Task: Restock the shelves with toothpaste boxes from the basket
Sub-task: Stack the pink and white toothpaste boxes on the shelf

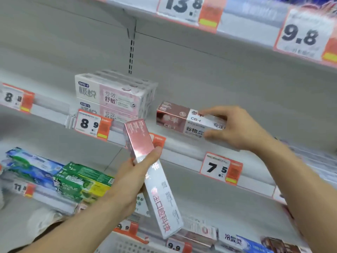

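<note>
My right hand [235, 127] grips the right end of a brown-and-white toothpaste box [179, 118] that lies lengthwise on the middle shelf [182, 148]. In front of that shelf's edge, my left hand [135, 178] holds a long pink-and-white toothpaste box [155, 179] around its middle, tilted with its pink end up. A white basket [125, 246] shows at the bottom edge, mostly out of view.
A stack of white-and-pink boxes [113, 96] stands left of the brown box. Green and blue boxes [60, 177] lie on the lower-left shelf. Price tags 8.9 [91, 124] and 7.5 [219, 168] hang on the shelf edge. More boxes [255, 243] sit at the bottom right.
</note>
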### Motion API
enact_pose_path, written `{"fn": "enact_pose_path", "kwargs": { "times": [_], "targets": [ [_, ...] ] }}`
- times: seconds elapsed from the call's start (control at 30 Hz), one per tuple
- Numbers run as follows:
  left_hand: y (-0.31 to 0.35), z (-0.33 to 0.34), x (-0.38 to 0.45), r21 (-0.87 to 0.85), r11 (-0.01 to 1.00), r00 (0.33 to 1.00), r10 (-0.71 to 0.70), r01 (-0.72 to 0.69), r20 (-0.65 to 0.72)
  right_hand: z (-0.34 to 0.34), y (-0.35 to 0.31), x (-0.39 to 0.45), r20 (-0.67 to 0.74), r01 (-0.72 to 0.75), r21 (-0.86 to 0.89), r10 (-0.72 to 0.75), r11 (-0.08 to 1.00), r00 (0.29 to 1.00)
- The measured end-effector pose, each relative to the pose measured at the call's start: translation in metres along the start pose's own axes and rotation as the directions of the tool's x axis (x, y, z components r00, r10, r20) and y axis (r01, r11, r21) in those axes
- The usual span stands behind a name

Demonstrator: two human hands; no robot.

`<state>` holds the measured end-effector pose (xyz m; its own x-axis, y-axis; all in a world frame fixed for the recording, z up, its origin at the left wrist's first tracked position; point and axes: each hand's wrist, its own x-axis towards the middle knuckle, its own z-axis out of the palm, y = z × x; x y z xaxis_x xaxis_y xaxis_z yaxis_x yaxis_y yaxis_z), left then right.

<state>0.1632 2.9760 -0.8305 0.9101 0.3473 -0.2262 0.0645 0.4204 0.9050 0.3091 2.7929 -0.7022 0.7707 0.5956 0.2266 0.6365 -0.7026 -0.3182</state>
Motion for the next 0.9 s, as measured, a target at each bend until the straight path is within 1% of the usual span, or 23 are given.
{"fn": "enact_pose_path", "kwargs": {
  "times": [0.07, 0.13, 0.17, 0.2, 0.23, 0.27, 0.3, 0.33, 0.37, 0.4, 0.43, 0.47, 0.5, 0.53, 0.6, 0.67, 0.73, 0.83, 0.9],
  "targets": [
    [0.0, -0.002, 0.0, -0.012, 1.0, 1.0, 0.001, -0.001, -0.002, 0.014, 0.004, 0.013, 0.102, -0.008, -0.008, 0.009, 1.0, 0.995],
    [0.0, -0.003, 0.001, -0.024, 1.0, 1.0, -0.004, 0.003, -0.013, 0.028, 0.007, 0.018, 0.182, 0.002, 0.057, -0.012, 0.998, 0.983],
    [0.0, -0.004, 0.002, -0.025, 1.0, 1.0, -0.008, 0.008, -0.011, 0.034, 0.008, 0.019, 0.204, 0.007, 0.093, -0.026, 0.996, 0.979],
    [-0.001, -0.004, 0.002, -0.024, 1.0, 1.0, -0.01, 0.01, -0.007, 0.039, 0.009, 0.02, 0.201, 0.024, 0.092, -0.043, 0.995, 0.979],
    [-0.001, -0.003, 0.002, -0.02, 1.0, 1.0, -0.008, 0.008, -0.006, 0.041, 0.009, 0.018, 0.165, 0.061, 0.047, -0.068, 0.997, 0.984],
    [-0.001, -0.003, 0.001, -0.017, 1.0, 1.0, -0.006, 0.006, -0.009, 0.042, 0.006, 0.012, 0.098, 0.106, -0.015, -0.104, 0.994, 0.99],
    [-0.001, -0.002, 0.001, -0.012, 1.0, 1.0, -0.006, 0.006, -0.016, 0.042, 0.0, 0.003, 0.003, 0.154, -0.048, -0.154, 0.987, 0.988],
    [-0.001, -0.002, 0.001, -0.008, 1.0, 1.0, -0.007, 0.007, -0.022, 0.043, -0.009, -0.011, -0.097, 0.205, -0.021, -0.206, 0.979, 0.974],
    [-0.002, -0.001, 0.0, -0.005, 1.0, 1.0, -0.008, 0.008, -0.028, 0.045, -0.018, -0.028, -0.16, 0.25, 0.054, -0.238, 0.967, 0.958],
    [-0.002, 0.001, -0.001, -0.005, 1.0, 0.999, -0.002, 0.002, -0.036, 0.05, -0.026, -0.046, -0.159, 0.26, 0.149, -0.236, 0.954, 0.959],
    [-0.003, 0.002, -0.002, -0.004, 1.0, 0.999, 0.002, -0.002, -0.049, 0.056, -0.034, -0.064, -0.087, 0.216, 0.246, -0.2, 0.945, 0.976],
    [-0.005, 0.004, -0.003, 0.0, 1.0, 0.998, 0.0, 0.0, -0.064, 0.064, -0.041, -0.081, 0.035, 0.119, 0.309, -0.136, 0.943, 0.99],
    [-0.006, 0.007, -0.004, 0.002, 1.0, 0.998, -0.004, 0.004, -0.068, 0.074, -0.046, -0.094, 0.146, 0.023, 0.315, -0.073, 0.949, 0.987],
    [-0.008, 0.01, -0.006, 0.004, 1.0, 0.998, -0.006, 0.006, -0.06, 0.084, -0.048, -0.105, 0.215, -0.039, 0.295, -0.026, 0.955, 0.976],
    [-0.013, 0.02, -0.012, 0.023, 1.0, 1.0, 0.001, -0.001, 0.002, 0.105, -0.045, -0.12, 0.239, -0.081, 0.327, 0.001, 0.942, 0.971],
    [-0.017, 0.028, -0.017, 0.083, 0.996, 0.997, 0.025, -0.031, 0.077, 0.111, -0.042, -0.124, 0.239, -0.144, 0.433, 0.04, 0.89, 0.97],
    [-0.019, 0.032, -0.019, 0.135, 0.99, 0.99, 0.031, -0.049, 0.135, 0.105, -0.028, -0.124, 0.265, -0.223, 0.544, 0.086, 0.809, 0.96],
    [-0.021, 0.034, -0.014, 0.166, 0.984, 0.976, 0.02, -0.057, 0.216, 0.079, -0.004, -0.122, 0.303, -0.333, 0.743, 0.151, 0.58, 0.941],
    [-0.022, 0.037, -0.012, 0.142, 0.986, 0.968, 0.047, -0.084, 0.245, 0.064, 0.013, -0.124, 0.337, -0.357, 0.808, 0.13, 0.469, 0.932]
  ]
}}
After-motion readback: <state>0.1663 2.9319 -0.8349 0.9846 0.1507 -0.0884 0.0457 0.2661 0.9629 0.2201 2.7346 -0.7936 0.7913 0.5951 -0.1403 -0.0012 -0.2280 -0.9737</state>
